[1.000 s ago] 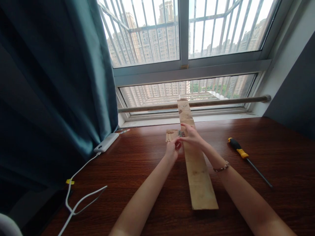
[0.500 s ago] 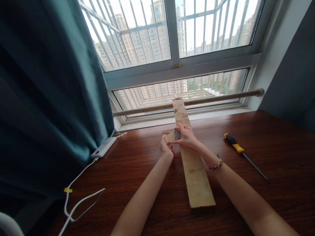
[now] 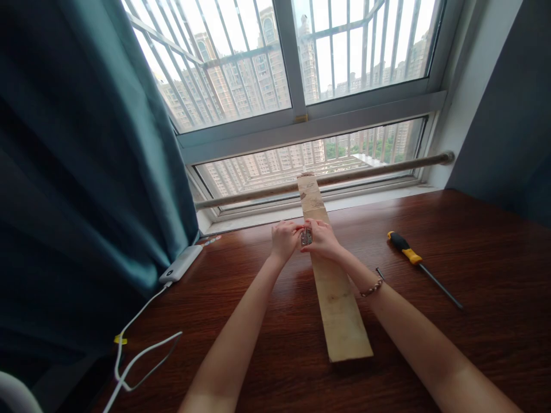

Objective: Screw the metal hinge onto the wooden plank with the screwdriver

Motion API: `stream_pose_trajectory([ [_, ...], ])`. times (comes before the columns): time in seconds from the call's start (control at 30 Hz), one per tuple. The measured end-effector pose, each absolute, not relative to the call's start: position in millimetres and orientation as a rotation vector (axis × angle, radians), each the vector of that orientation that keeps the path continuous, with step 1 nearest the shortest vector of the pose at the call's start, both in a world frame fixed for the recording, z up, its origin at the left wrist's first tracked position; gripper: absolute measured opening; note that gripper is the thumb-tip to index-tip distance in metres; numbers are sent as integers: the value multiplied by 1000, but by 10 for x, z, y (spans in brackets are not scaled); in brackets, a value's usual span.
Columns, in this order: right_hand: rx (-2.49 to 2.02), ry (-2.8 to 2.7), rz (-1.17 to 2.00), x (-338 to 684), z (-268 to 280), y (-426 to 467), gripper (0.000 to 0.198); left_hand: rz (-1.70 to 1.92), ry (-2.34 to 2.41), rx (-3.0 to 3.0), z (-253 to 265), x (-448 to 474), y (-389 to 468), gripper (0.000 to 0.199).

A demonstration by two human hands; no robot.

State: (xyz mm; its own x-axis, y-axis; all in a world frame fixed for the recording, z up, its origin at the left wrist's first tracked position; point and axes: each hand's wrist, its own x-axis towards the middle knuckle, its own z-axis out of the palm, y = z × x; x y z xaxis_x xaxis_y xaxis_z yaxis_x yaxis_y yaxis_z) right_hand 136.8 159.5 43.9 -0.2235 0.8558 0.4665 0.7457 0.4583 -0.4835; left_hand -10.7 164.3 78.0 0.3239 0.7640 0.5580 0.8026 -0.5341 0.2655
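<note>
Dark wood worktop (image 3: 241,298) under a barred window. Long plank (image 3: 340,310) runs from near the worktop's front edge away to the sill. Both hands meet at the plank's left edge, far half: left hand (image 3: 284,241) and right hand (image 3: 322,240) pinch a small metal hinge (image 3: 306,236), fingers closed on it. Left hand hides whatever lies under it. Looks like the hinge-positioning step; fixing it would need the screwdriver (image 3: 408,255), right of the plank, untouched. Power bank (image 3: 181,264) far left of the plank.
</note>
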Motion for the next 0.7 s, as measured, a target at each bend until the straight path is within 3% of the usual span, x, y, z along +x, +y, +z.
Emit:
stream_pose_trajectory([
  [0.4, -1305, -1995, 191, 1355, 432, 1601, 79, -790, -1331, -2625, 863, -152, 1796, 14],
  [0.7, -1294, -1981, 186, 1347, 453, 1585, 77, -883, -1311, -2534, 803, -148, 1712, 15],
])
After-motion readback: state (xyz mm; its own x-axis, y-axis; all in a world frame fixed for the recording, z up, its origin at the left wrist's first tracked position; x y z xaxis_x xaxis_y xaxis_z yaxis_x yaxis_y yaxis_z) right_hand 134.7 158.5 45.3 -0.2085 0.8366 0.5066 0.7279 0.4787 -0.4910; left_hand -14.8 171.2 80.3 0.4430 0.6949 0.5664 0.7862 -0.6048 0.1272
